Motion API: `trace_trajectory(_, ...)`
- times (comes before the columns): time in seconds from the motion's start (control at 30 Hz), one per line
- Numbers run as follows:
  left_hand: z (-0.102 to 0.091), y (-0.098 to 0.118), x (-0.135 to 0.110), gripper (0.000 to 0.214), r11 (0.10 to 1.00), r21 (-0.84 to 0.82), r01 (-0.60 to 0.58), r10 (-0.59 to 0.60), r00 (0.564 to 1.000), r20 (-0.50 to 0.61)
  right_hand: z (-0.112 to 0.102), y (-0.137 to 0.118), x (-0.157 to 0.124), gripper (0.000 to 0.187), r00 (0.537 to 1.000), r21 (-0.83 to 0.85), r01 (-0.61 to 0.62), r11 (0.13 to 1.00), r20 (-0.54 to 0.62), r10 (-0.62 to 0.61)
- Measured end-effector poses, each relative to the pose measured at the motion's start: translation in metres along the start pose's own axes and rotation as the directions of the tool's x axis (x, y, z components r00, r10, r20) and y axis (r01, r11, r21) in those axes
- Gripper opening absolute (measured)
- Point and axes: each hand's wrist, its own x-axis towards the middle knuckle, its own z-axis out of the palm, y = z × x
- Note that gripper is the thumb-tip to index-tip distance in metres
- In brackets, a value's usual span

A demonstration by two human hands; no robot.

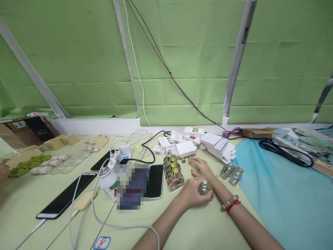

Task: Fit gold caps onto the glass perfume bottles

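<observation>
My left hand (pixel 194 192) is closed around a small glass perfume bottle (pixel 204 187) with a silvery neck, upright on the table. Beyond it, my right hand (pixel 203 167) reaches across with fingers apart, its fingertips at a small silvery cap (pixel 190 158). A gold cap (pixel 183 160) lies just left of those fingertips. Perfume bottles (pixel 175 180), several with gold tops, stand in a row left of my hands. Two more glass bottles, a clear one (pixel 228 171) and a pale blue one (pixel 236 176), are right of my right forearm.
Small white boxes (pixel 186 148) are heaped at the back. Phones (pixel 155 182), a white can (pixel 108 182) and white cables (pixel 125 227) occupy the left. A blue cloth (pixel 281 184) covers the right side, with a coiled black cable (pixel 286 152). Part of another person's hand (pixel 3 173) shows at far left.
</observation>
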Motion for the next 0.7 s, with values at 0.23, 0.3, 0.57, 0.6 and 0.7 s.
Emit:
trace_trajectory(0.23, -0.003, 0.002, 0.001, 0.019, 0.999, 0.051, -0.007, 0.007, 1.000, 0.010, 0.006, 0.001, 0.002, 0.051, 0.994, -0.059, 0.001, 0.998, 0.112, 0.006)
trace_trajectory(0.3, -0.004, 0.003, 0.001, 0.018, 0.999, 0.047, -0.015, 0.014, 1.000, 0.010, 0.006, 0.002, 0.003, 0.040, 0.999, -0.015, -0.013, 1.000, 0.052, 0.014)
trace_trajectory(0.57, -0.004, 0.005, 0.001, 0.037, 0.995, -0.055, 0.087, -0.089, 0.996, -0.030, 0.002, 0.011, 0.002, 0.019, 0.998, 0.137, 0.015, 0.991, -0.060, -0.007)
trace_trajectory(0.6, -0.003, 0.005, 0.001, 0.037, 0.993, -0.066, 0.096, -0.099, 0.994, -0.048, 0.001, 0.011, 0.001, 0.020, 0.998, 0.151, 0.022, 0.988, -0.061, -0.013)
trace_trajectory(0.7, -0.002, 0.005, 0.003, 0.029, 0.989, -0.116, 0.096, -0.107, 0.990, -0.097, -0.002, 0.009, 0.000, 0.023, 0.999, 0.165, 0.004, 0.986, -0.037, 0.002)
